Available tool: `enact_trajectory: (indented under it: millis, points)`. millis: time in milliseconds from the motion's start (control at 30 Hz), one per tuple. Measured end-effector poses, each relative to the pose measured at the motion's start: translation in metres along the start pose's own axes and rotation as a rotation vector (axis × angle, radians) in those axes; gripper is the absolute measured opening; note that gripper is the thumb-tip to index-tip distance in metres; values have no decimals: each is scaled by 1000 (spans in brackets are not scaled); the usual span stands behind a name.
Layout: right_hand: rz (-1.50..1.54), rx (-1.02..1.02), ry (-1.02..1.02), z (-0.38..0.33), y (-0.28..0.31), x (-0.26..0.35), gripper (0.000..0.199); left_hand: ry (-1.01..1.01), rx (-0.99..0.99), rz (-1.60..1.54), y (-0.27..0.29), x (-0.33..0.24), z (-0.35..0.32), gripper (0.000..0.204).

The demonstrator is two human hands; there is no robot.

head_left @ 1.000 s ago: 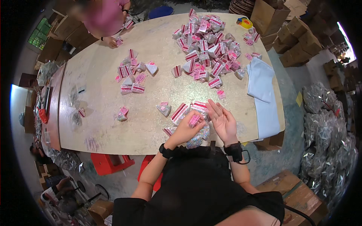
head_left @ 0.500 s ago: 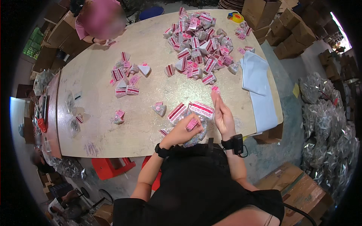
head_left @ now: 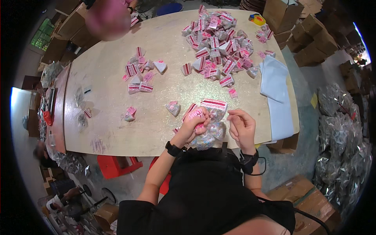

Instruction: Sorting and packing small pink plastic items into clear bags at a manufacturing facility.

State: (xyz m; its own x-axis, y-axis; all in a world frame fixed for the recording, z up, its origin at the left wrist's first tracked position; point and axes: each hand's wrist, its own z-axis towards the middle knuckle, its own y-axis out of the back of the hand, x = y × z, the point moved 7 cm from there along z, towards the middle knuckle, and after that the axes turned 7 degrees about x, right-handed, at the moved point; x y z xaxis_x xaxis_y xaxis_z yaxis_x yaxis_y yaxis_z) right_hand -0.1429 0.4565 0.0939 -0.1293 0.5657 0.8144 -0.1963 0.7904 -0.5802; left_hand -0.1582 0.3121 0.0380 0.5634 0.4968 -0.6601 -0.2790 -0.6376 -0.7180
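Observation:
My left hand (head_left: 190,126) is closed around pink printed cards (head_left: 196,114) above the near edge of the table. Beneath and around it lie several cake-slice-shaped pieces (head_left: 214,104) with white and dark pink layers, along with shiny, glittery clear wrapping (head_left: 211,134). Just to the right, my right hand (head_left: 242,129) is raised with its fingers curled in and the fingertips together; whatever they pinch is too small to make out. A single pink card (head_left: 232,93) lies on the table beyond my right hand.
A large heap of wrapped cake-slice pieces (head_left: 219,49) covers the far right, with a smaller group (head_left: 140,74) to the left. Folded white sheets (head_left: 274,80) drape over the right edge. A person in pink (head_left: 107,19) is at the far left. Red stools (head_left: 117,165) stand below the table.
My right hand has drawn back toward me and curled its fingers, leaving a pink card on the table. My left hand has turned, showing the cards' printed face. The view has shifted slightly.

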Motion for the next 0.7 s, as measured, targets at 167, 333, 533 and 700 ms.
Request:
enact_trajectory:
  millis: [167, 333, 533, 700]
  points:
    - [-951, -3, 169, 1, -37, 30, 12, -96, 150, -338, -9, -8, -1, 28]
    - [-1109, 89, 264, 6, -61, 25, 12, -63, 32, -235, -4, -4, -3, 51]
    - [-1133, 120, 271, 6, -69, 16, 9, -66, -20, -190, -2, -5, -7, 58]
    - [-1142, 56, 248, 5, -69, 14, 6, -136, -86, -143, 1, -8, -6, 53]
